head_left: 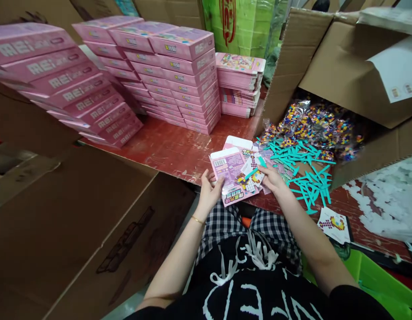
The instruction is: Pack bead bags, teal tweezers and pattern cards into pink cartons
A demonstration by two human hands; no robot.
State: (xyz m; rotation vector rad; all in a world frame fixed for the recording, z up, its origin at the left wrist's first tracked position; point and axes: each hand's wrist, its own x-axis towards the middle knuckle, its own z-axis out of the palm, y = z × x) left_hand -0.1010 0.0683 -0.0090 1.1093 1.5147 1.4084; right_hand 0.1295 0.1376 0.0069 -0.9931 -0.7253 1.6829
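My left hand (211,190) grips the left edge of a flat pink cardboard box (229,165), with its thumb over the front; its white top flap stands open. In front of the box my right hand (273,178) is closed on a small teal plastic tool (255,171) and a white card (249,164) with a pixel picture. A small bag of colored bits (253,181) appears to lie against them; its exact hold is unclear. Another flattened pink box (238,142) lies just behind. Right of my right hand, many similar teal tools (314,184) are piled on the red table.
Pink boxes (182,66) stand in tall stacks at the back, with flat cartons (239,73) beside them. An open cardboard carton (294,58) at right spills bags of colored blocks (312,120). Printed cards (334,224) lie near the table edge, above a green bin (375,278).
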